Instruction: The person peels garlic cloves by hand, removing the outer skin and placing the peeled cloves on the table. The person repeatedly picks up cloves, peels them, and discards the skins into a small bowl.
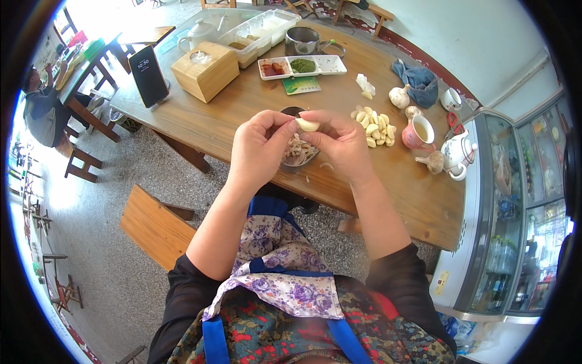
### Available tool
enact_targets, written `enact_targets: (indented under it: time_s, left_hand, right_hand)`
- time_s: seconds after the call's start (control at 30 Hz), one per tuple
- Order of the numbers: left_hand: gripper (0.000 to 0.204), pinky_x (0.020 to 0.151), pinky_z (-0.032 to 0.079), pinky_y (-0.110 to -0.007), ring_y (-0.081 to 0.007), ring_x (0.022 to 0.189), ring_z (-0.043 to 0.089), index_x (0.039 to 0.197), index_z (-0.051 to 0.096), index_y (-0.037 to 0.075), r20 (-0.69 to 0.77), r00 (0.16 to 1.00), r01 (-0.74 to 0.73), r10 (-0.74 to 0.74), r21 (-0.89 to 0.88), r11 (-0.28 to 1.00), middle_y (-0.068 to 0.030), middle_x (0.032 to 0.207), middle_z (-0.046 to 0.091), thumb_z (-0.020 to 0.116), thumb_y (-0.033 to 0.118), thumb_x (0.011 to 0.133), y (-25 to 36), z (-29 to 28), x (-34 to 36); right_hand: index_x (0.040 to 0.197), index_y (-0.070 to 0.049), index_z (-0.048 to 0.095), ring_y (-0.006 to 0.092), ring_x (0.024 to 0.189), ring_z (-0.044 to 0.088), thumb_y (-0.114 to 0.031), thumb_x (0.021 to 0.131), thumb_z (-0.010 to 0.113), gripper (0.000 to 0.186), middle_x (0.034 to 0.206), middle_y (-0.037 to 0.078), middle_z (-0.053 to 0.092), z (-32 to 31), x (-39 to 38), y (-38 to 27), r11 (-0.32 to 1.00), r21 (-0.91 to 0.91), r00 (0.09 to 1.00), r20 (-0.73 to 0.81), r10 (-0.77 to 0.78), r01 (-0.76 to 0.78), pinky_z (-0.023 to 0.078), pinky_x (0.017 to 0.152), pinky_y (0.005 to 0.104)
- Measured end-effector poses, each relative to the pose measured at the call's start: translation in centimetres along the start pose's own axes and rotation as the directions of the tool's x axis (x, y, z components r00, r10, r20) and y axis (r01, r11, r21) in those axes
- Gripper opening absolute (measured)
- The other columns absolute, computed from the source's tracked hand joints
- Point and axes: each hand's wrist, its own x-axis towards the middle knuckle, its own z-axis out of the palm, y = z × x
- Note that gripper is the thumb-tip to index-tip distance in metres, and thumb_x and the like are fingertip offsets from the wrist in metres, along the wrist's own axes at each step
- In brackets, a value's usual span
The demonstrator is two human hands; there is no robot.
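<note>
A pale garlic clove (pixel 308 125) is pinched between the fingertips of my left hand (pixel 262 141) and my right hand (pixel 341 141). Both hands are above a metal bowl (pixel 292 169) at the table's near edge. Papery garlic skins (pixel 298 151) fill the bowl, partly hidden by my hands. To the right of my right hand lies a pile of peeled garlic cloves (pixel 376 127). Whole garlic bulbs (pixel 399 96) rest farther back, and another garlic bulb (pixel 431 161) sits near the table's right side.
On the wooden table (pixel 242 124) stand a phone (pixel 150 77), a wooden tissue box (pixel 206 71), a three-part sauce dish (pixel 302 66), a metal mug (pixel 302 41), a pink cup (pixel 418 132), a white teapot (pixel 458 155) and a blue cloth (pixel 418 83). A stool (pixel 156 226) is at left; a glass-door fridge (pixel 497 242) at right.
</note>
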Motion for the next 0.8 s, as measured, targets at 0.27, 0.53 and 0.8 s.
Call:
enact_targets:
  time_s: [0.27,0.53,0.8]
  left_hand:
    - [0.014,0.065,0.049,-0.021,-0.0048,0.073,0.059,0.104,0.068,-0.004,0.037,0.998,0.057,-0.05,-0.205,0.977,-0.0014,0.086,0.068,0.065,0.009,0.098,-0.1,-0.1,-0.3]
    - [0.013,0.065,0.051,-0.021,-0.0053,0.073,0.062,0.103,0.069,-0.004,0.067,0.994,0.092,-0.082,-0.169,0.981,-0.0032,0.085,0.07,0.066,0.006,0.096,0.2,-0.1,0.0]
    - [0.014,0.062,0.049,-0.02,-0.0054,0.07,0.061,0.101,0.069,-0.004,0.036,0.997,0.08,-0.073,-0.293,0.953,-0.0027,0.083,0.069,0.068,0.009,0.096,0.0,0.0,-0.2]
  right_hand:
    - [0.115,-0.004,0.071,0.0096,0.096,0.067,0.003,0.086,0.077,0.031,0.109,0.004,0.073,0.1,0.0,0.3,0.999,-0.012,0.999,-0.016,-0.041,0.041,0.056,0.086,0.0252]
    - [0.114,-0.006,0.072,0.0092,0.093,0.067,0.001,0.084,0.078,0.031,0.107,0.003,0.074,-0.3,0.2,0.9,0.996,-0.048,0.997,-0.019,-0.074,0.073,0.055,0.083,0.0247]
    - [0.11,-0.007,0.072,0.0107,0.092,0.067,0.001,0.084,0.077,0.028,0.108,0.004,0.073,0.1,0.1,0.9,0.969,-0.206,0.989,-0.022,-0.144,0.136,0.055,0.081,0.026]
